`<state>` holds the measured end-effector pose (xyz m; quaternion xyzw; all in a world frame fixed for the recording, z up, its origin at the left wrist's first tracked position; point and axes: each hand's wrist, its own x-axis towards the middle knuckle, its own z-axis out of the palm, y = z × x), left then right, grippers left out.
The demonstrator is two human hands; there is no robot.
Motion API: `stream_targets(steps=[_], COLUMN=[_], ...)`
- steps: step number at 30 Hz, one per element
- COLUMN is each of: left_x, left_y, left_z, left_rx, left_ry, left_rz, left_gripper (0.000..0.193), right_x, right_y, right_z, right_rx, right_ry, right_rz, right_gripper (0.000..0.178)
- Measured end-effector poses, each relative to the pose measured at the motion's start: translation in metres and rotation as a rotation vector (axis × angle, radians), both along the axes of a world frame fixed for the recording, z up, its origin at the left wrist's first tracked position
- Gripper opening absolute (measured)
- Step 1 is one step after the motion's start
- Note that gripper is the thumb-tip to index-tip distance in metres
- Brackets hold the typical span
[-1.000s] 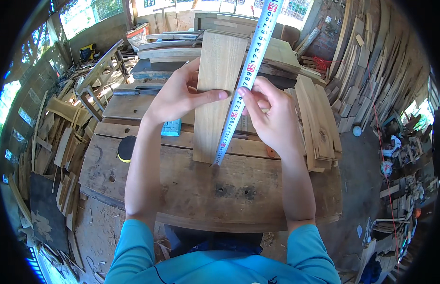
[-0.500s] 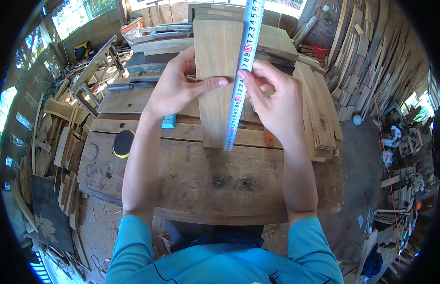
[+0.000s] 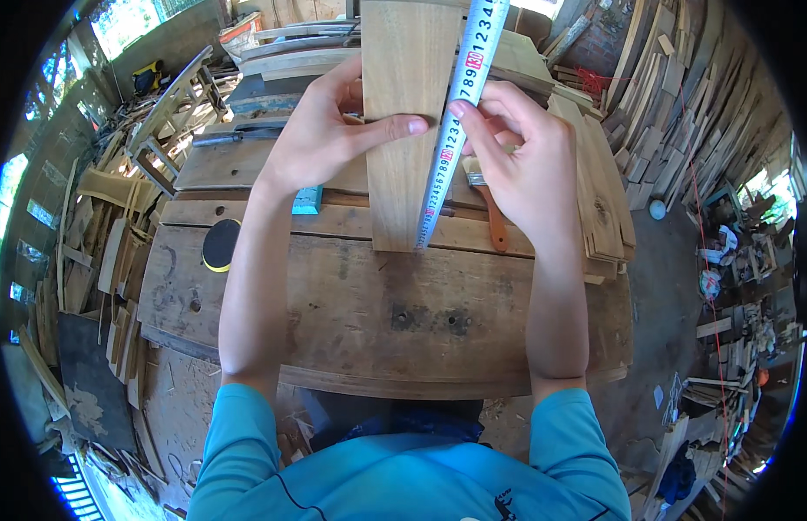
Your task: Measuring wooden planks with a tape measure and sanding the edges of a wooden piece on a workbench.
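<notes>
A flat wooden board (image 3: 402,187) stands lengthwise before me above the workbench, its upper end cut off by the frame's top. My left hand (image 3: 338,135) grips its left edge, thumb across the face and fingers hidden behind. Along the board's right edge runs a white tape measure blade (image 3: 463,95) with black and red markings. My right hand (image 3: 518,143) pinches this blade between thumb and fingers, roughly level with the left thumb. The blade's lower end comes near the board's lower end; whether they touch I cannot tell.
On the wooden workbench (image 3: 334,347) lie a round black-and-yellow pad (image 3: 221,245), a turquoise block (image 3: 308,200) and a paintbrush (image 3: 495,221) with an orange handle. Stacked planks (image 3: 599,200) occupy the right side. Many boards (image 3: 681,113) lean at the far right.
Both hands, the board and the tape blade have moved slightly up in view. The right hand and blade also shifted right, uncovering more of the paintbrush. Both grips stay the same.
</notes>
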<state>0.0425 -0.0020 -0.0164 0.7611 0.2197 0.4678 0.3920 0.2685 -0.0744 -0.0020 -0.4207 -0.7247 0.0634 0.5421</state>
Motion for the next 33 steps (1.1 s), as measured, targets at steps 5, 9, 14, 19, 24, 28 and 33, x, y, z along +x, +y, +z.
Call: stream_targets(steps=[5,9,14,19,24,28,33], left_x=[0.002,0.002,0.001,0.005,0.002,-0.001,0.0], left_y=[-0.001,0.001,-0.001,-0.001,-0.006,-0.014,-0.014], left_z=[-0.001,-0.001,-0.001,-0.002,0.002,0.008,0.01], left_rx=[0.013,0.021,0.02,0.045,0.076,0.02,0.055], left_ry=[0.005,0.012,0.012,0.023,0.039,0.095,0.118], left_rz=[0.004,0.004,0.017,0.031,0.04,0.033,0.011], left_gripper=[0.064,0.063,0.063,0.065,0.068,0.069,0.069], right_x=[0.003,0.009,0.009,0.011,0.009,0.011,0.009], right_y=[0.0,-0.006,-0.014,-0.015,-0.008,-0.011,-0.013], right_z=[0.001,0.006,0.017,0.017,0.007,0.011,0.01], right_rx=[-0.054,-0.081,-0.21,-0.211,-0.099,-0.123,-0.122], right_ry=[0.008,-0.042,-0.057,-0.054,-0.013,-0.042,-0.03], right_rz=[0.017,-0.025,-0.039,-0.029,0.027,0.011,0.017], right_gripper=[0.016,0.016,0.017,0.015,0.016,0.016,0.016])
